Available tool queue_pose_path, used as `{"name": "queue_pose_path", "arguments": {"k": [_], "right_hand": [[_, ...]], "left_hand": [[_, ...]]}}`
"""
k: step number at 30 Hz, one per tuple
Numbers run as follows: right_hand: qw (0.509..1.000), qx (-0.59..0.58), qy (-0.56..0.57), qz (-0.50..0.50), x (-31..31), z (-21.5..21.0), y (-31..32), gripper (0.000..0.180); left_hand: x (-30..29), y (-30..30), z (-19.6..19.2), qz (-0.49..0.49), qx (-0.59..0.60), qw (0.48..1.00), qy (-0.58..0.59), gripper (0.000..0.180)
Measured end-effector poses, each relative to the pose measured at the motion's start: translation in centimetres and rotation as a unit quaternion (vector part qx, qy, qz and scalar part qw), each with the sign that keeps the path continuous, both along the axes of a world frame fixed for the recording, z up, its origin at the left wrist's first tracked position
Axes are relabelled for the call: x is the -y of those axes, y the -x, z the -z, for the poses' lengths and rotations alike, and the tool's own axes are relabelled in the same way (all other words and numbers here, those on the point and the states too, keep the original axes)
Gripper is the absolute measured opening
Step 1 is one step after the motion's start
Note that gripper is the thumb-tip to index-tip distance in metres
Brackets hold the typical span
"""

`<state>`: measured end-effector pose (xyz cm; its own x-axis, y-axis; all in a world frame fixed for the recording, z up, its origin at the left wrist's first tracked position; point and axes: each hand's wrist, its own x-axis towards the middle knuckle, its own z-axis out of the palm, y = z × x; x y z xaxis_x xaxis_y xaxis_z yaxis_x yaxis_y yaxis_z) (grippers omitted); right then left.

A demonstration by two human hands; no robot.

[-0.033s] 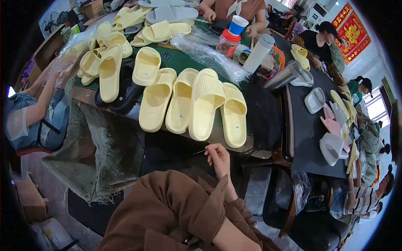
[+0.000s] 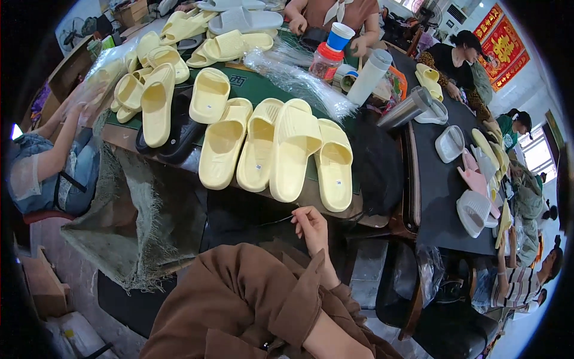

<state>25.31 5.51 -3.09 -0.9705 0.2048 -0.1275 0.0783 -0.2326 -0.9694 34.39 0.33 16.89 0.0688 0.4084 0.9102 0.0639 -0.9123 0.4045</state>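
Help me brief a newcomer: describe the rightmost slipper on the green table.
Find the green table, then the row of yellow slippers along its near edge. Your slipper ends that row on the right. A small label shows inside it, while its left neighbour shows none.

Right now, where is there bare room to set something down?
The black table has a bare patch left of the nearest white slipper. A smaller green strip lies between the yellow slippers and plastic wrap. The near table edge is crowded by those slippers.
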Motion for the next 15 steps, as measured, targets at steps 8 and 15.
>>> {"name": "queue_pose_path", "arguments": {"k": [8,15], "right_hand": [[0.998,-0.006,-0.018,-0.055,0.8,-1.3,-0.6,0.014],[1.000,-0.024,-0.006,-0.018,0.2,-2.1,-0.3,0.012]], "left_hand": [[0.2,0.9,0.1,-0.030,-0.005,1.000,0.004,0.022],[0.5,1.3,0.0,-0.064,0.010,0.998,0.004,0.022]]}}
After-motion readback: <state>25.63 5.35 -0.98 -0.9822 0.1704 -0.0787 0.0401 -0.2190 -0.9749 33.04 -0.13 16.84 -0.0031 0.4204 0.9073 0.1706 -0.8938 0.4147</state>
